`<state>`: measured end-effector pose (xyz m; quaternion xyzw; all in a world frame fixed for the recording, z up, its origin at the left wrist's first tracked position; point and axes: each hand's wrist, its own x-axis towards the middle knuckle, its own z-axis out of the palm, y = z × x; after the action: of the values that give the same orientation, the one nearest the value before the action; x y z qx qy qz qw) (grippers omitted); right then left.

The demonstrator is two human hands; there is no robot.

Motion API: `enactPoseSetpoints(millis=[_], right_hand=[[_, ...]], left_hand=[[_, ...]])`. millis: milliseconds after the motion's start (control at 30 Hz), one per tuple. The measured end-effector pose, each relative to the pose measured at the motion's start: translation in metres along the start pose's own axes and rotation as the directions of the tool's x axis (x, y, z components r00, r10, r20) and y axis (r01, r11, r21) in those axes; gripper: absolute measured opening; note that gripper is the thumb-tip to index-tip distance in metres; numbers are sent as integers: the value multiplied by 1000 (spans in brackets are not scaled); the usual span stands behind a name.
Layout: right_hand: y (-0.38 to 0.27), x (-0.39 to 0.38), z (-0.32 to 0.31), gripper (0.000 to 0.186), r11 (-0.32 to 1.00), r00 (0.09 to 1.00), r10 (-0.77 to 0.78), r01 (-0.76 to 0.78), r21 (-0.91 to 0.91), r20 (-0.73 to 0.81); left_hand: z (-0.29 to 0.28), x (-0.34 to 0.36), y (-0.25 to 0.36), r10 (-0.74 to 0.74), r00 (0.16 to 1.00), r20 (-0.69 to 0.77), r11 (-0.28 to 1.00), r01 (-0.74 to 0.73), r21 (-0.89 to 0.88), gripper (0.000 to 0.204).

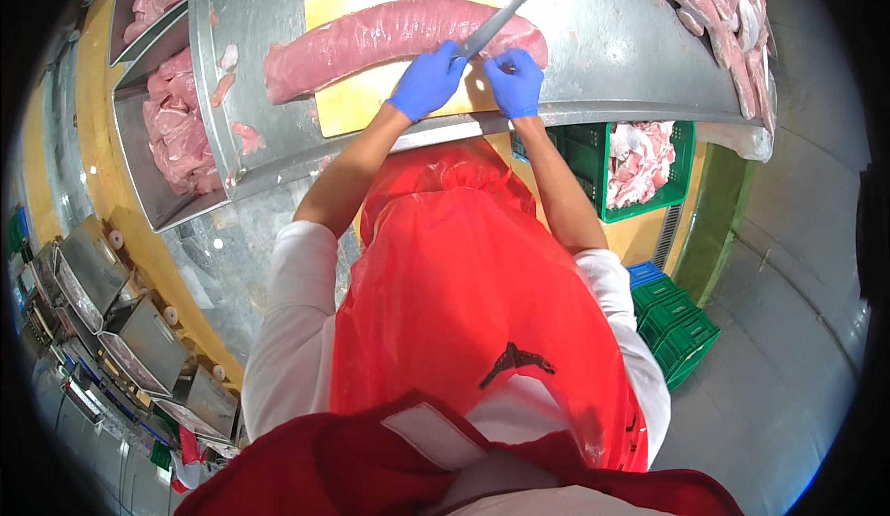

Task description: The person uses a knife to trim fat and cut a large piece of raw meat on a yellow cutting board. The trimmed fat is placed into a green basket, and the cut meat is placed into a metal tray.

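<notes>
A long pink loin of meat (371, 41) lies across a yellow cutting board (345, 117) on the metal table. My left hand (428, 82), in a blue glove, is closed round the handle of a knife (498, 25). The blade slants up and to the right, over the right part of the loin. Close by on the right, my right hand (515, 83), also gloved in blue, has its fingers curled together at the loin's near edge. Whatever those fingers grip, if anything, is too small to make out.
Metal bins of meat pieces (176, 127) stand along the table's left side. Long strips of meat (718, 15) are piled at the far right. Below the table's near edge sits a green crate (681, 164) with pale trimmings. Stacked green crates (675, 326) stand on the floor.
</notes>
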<state>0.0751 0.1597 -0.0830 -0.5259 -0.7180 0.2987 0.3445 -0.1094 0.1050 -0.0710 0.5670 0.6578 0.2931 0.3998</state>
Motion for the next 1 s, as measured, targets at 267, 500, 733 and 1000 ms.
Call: enactPoseSetpoints(millis=[267,500,733,1000], right_hand=[[18,0,8,20,867,901,434,-422,265,15],[17,10,-13,28,797,850,508,-525,299,139],[14,2,-32,28,715,815,551,-572,402,179],[25,-4,-39,26,629,773,598,-616,474,211]], left_hand=[[15,27,11,84,995,43,992,-88,93,27],[-4,-23,-17,-32,966,255,950,-50,310,31],[-15,2,13,113,983,143,964,-143,224,29],[-17,-40,-7,-24,952,306,937,-85,340,27]])
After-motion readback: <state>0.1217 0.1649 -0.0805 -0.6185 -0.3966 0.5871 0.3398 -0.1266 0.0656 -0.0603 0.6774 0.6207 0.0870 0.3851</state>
